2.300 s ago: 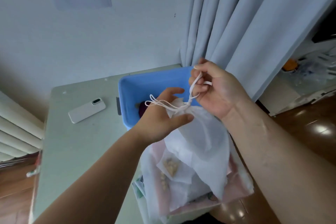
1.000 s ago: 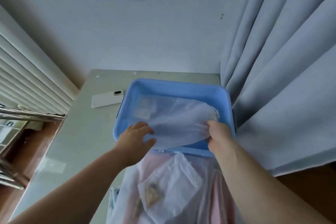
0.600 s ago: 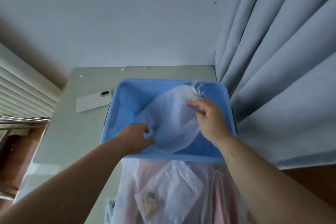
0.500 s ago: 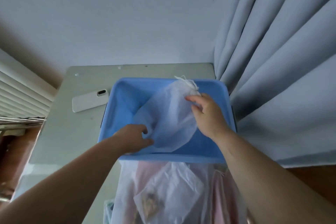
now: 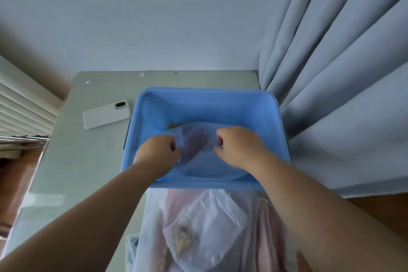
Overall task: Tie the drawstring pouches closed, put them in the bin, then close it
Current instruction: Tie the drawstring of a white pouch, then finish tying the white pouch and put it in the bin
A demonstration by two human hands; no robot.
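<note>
Blue plastic bin [image 5: 260, 104] sat open on the table [image 5: 88, 152] with a sheer white drawstring pouch [image 5: 198, 157] inside it. Both hands, left [image 5: 157, 150] and right [image 5: 239, 146], were curled closed, pinching its fabric. More pouches [image 5: 205, 227] lay nearer, outside the bin.

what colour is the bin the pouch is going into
Light blue; the bin shows clearly in the head view.

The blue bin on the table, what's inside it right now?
Inside the blue bin lies a sheer white drawstring pouch, pressed down by the left hand and right hand. Something dark shows faintly through it, but the pouch covers whatever else is underneath.
</note>
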